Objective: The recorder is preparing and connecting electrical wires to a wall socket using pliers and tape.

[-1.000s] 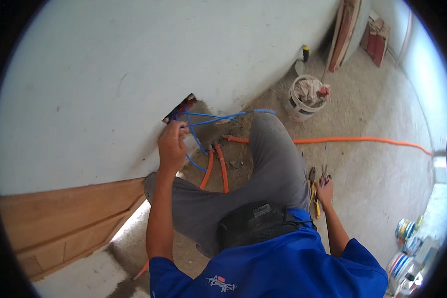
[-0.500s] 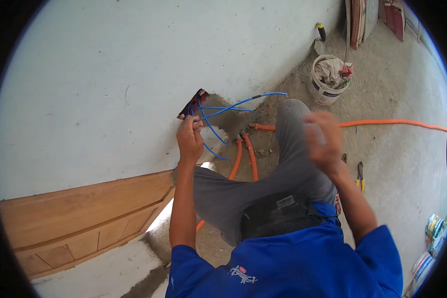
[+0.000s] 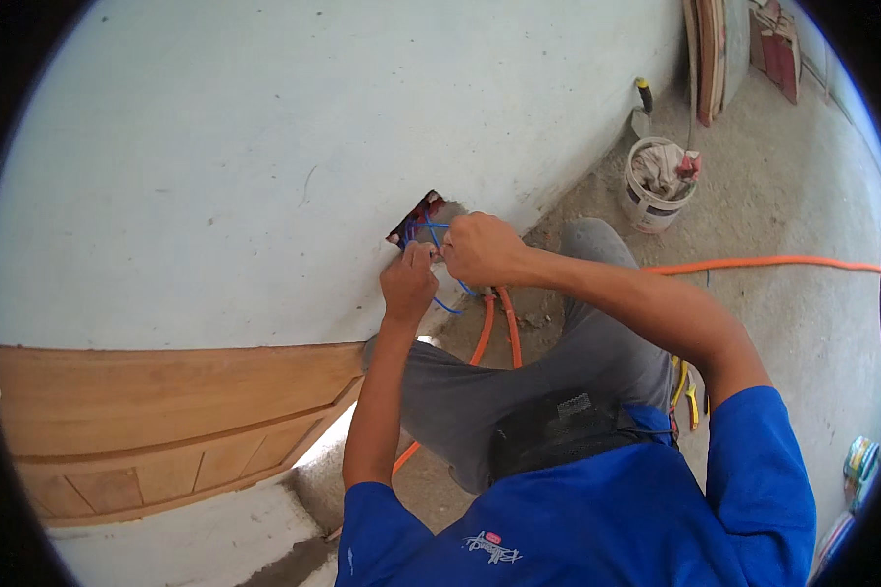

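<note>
A rectangular hole (image 3: 416, 215) in the pale wall holds several blue wires (image 3: 431, 232). My left hand (image 3: 408, 284) pinches a blue wire just below the hole. Right beside it, my right hand (image 3: 480, 249) is closed over the wires at the hole's right; what lies inside its fingers is too hidden to make out. Orange corrugated conduits (image 3: 511, 328) lie on the floor below the hands, between my bent legs (image 3: 587, 342).
Yellow-handled hand tools (image 3: 691, 401) lie right of my leg. A bucket with rags (image 3: 656, 191), a trowel (image 3: 641, 112) and leaning boards (image 3: 710, 59) stand along the wall. A wooden door panel (image 3: 166, 411) is at left, paint containers (image 3: 857, 465) at far right.
My right hand has come up from the tools beside my right leg to meet my left hand at the wall hole. My left hand stays at the wires.
</note>
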`<act>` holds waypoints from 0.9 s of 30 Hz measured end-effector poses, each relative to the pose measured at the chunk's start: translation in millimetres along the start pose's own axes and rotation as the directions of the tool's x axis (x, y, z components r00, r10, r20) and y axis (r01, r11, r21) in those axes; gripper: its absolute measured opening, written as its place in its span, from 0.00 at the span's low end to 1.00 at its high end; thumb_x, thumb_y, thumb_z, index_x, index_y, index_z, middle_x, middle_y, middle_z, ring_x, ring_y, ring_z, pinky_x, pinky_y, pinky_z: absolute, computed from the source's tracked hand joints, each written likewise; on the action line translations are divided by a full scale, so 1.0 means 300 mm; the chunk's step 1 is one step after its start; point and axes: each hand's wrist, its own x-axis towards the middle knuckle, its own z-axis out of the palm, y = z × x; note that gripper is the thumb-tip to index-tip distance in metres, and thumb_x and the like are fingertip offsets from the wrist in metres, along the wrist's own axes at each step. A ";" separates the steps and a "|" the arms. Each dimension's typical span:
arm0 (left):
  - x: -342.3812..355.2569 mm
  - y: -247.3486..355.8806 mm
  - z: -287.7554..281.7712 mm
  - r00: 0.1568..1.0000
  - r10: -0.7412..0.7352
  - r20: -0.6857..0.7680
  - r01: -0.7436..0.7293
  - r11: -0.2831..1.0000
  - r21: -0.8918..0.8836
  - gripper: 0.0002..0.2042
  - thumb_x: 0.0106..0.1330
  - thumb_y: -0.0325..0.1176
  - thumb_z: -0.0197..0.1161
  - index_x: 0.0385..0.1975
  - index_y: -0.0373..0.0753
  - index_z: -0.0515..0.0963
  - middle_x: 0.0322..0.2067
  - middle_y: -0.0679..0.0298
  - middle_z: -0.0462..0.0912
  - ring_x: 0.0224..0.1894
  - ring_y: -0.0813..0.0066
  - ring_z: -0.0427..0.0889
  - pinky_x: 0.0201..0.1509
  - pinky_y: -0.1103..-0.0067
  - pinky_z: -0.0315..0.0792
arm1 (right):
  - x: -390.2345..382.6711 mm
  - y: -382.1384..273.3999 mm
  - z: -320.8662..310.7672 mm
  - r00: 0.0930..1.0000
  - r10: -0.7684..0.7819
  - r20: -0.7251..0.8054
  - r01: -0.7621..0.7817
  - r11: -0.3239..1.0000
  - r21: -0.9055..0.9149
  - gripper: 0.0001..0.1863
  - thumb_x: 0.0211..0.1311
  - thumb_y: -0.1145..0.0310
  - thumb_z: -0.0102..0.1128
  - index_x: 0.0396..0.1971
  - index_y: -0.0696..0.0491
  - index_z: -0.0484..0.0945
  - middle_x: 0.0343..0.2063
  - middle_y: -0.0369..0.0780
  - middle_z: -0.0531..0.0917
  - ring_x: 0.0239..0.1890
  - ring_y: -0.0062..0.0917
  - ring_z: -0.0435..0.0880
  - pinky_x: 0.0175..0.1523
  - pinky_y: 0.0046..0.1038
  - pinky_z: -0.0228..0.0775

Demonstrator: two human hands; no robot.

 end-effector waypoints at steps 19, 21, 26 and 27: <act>-0.062 -0.159 0.092 0.947 -0.315 0.067 0.322 0.916 -0.240 0.12 0.70 0.24 0.46 0.49 0.27 0.71 0.43 0.47 0.83 0.47 0.56 0.84 0.48 0.66 0.76 | -0.442 0.459 -0.395 0.681 -0.012 -0.732 0.031 0.999 0.013 0.14 0.58 0.58 0.65 0.28 0.56 0.80 0.32 0.44 0.82 0.36 0.37 0.81 0.41 0.36 0.71; -0.101 -0.186 0.097 0.902 -0.420 -0.097 0.376 0.876 -0.302 0.13 0.72 0.26 0.44 0.49 0.25 0.70 0.45 0.49 0.82 0.49 0.56 0.83 0.49 0.67 0.76 | -0.687 0.681 -0.437 0.585 0.516 -0.626 -0.510 0.834 0.210 0.17 0.63 0.58 0.57 0.26 0.58 0.78 0.23 0.48 0.79 0.29 0.38 0.80 0.35 0.39 0.70; -0.051 -0.045 0.187 0.826 -0.559 -0.069 0.481 0.763 -0.431 0.13 0.72 0.27 0.46 0.47 0.25 0.71 0.43 0.52 0.82 0.47 0.57 0.82 0.51 0.69 0.74 | -1.653 1.078 -0.033 0.270 0.887 -0.375 -0.963 0.248 -0.106 0.17 0.55 0.59 0.55 0.26 0.60 0.79 0.30 0.56 0.82 0.33 0.53 0.82 0.40 0.50 0.74; -0.060 -0.059 0.169 0.798 -0.600 -0.060 0.520 0.735 -0.435 0.13 0.72 0.28 0.46 0.45 0.25 0.73 0.42 0.52 0.81 0.46 0.57 0.81 0.53 0.69 0.73 | -1.688 1.040 0.076 0.275 0.896 -0.350 -0.961 0.264 -0.078 0.15 0.55 0.61 0.55 0.26 0.60 0.80 0.29 0.56 0.82 0.35 0.52 0.82 0.43 0.49 0.74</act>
